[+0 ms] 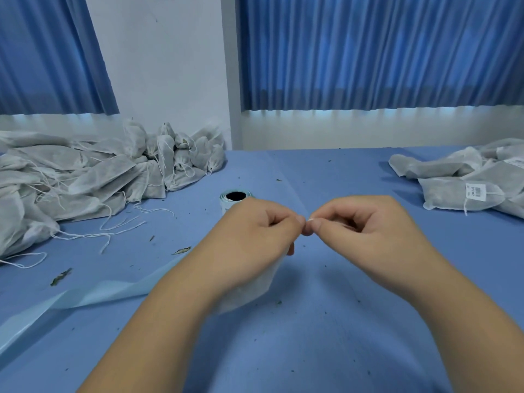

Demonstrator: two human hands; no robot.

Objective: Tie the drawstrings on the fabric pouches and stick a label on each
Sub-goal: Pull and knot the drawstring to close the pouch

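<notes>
Here, the left hand (255,231) and right hand (365,225) meet fingertip to fingertip mid-table, both pinching a small white drawstring end (311,219). The fabric pouch (252,290) lies under the left wrist, with the label roll (235,198) just beyond.

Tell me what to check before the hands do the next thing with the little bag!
1. Grip: the left hand and the right hand pinch a tiny white bit between their fingertips: ok.
2. Whether that bit is string or label: cannot tell.
3. The pouch sits under the left hand, mostly hidden: ok.
4. Knot tied: cannot tell.
5. The label roll stands just behind the left hand: ok.
6. A labelled pouch marks the finished pile on the right: ok.
</notes>
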